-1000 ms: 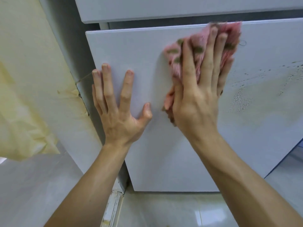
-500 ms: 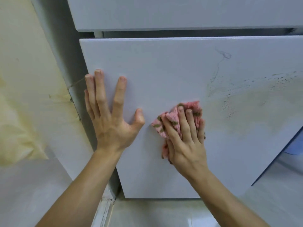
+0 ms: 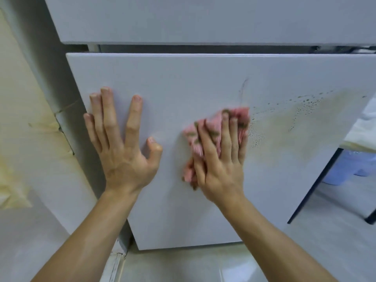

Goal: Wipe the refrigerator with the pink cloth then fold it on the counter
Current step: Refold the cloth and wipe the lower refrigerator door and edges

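- refrigerator (image 3: 203,82): white, seen steeply from above. upper door (image 3: 203,19) sits over lower door (image 3: 173,82), with a dark gap between them. The inside is hidden behind the doors.
- pink cloth (image 3: 211,127): bunched, pink with olive-green flecks. It is pressed against the lower door face, right of centre and about mid-height. It is on the fridge and not yet folded.
- right hand (image 3: 219,159): lies on top of the cloth, fingers straight and close together, pushing it flat to the panel. This is a press, not a clench. The thumb is hidden by the cloth edge, so I can't tell if it pinches.
- left hand (image 3: 122,151): released and holding nothing. Palm and spread straight fingers lie flat on the lower door, left of the cloth and apart from it. The thumb is bent, tip on the panel.
- stain (image 3: 295,123): yellowish patch with dark specks on the door just right of the cloth. The cloth's right edge reaches the nearest specks.
- dark streak (image 3: 244,86): thin mark above the cloth.
- wall covering (image 3: 20,139): yellowed and wrinkled, peeling beside the fridge's left side.
- blue plastic item (image 3: 350,165): on the floor at the right, under a white-covered surface (image 3: 364,127). Tub or stool, can't tell; contents not visible.
- floor tiles (image 3: 183,265): light and glossy, below the door.
- Cloth and right hand are motion-blurred, so the flecks can't be resolved into a pattern or lettering.
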Motion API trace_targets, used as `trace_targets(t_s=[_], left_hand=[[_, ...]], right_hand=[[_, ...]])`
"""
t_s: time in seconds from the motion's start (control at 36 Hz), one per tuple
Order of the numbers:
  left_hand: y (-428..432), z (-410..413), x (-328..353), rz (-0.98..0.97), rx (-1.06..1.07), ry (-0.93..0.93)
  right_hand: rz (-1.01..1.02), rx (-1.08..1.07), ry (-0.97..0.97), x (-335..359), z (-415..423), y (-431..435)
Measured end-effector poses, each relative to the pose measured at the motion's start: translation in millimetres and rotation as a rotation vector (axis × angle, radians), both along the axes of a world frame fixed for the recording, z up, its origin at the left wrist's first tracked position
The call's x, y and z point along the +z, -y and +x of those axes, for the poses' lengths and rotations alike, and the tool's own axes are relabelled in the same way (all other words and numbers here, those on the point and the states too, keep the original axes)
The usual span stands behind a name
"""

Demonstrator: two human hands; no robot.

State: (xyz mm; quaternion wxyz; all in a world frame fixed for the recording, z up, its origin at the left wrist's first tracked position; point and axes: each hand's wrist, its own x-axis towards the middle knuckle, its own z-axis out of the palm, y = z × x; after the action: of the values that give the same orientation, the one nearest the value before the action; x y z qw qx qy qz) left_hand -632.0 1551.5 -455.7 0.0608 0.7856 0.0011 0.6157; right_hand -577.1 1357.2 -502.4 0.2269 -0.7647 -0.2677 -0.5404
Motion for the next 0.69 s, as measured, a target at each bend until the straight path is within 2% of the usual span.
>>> trace_targets(t_s=[0.11,0.25,0.5,0.61,0.69], left_hand=[[6.0,-0.2,2.4,-0.021,0.0,-0.007],[11.3,-3.4,3.5,-0.042,0.004,-0.03],[23.2,-5.3,9.2,-0.038,0.037,-0.052],[30.2,-0.7,11.8,0.0,0.028,-0.033],[34.5,2.1,12.8,-0.015,0.027,-0.018]], right_hand=[[-0.113,0.017,-0.013,-48.9,3.3,19.3],[-0.167,-0.021,-0.074,-47.7,-0.8,22.3],[0.127,-0.053,-0.055,83.5,-10.3,-3.0],[0.148,-0.07,-0.002,86.5,-7.2,-2.6],[0.142,-0.009,0.016,55.3,3.2,7.1]])
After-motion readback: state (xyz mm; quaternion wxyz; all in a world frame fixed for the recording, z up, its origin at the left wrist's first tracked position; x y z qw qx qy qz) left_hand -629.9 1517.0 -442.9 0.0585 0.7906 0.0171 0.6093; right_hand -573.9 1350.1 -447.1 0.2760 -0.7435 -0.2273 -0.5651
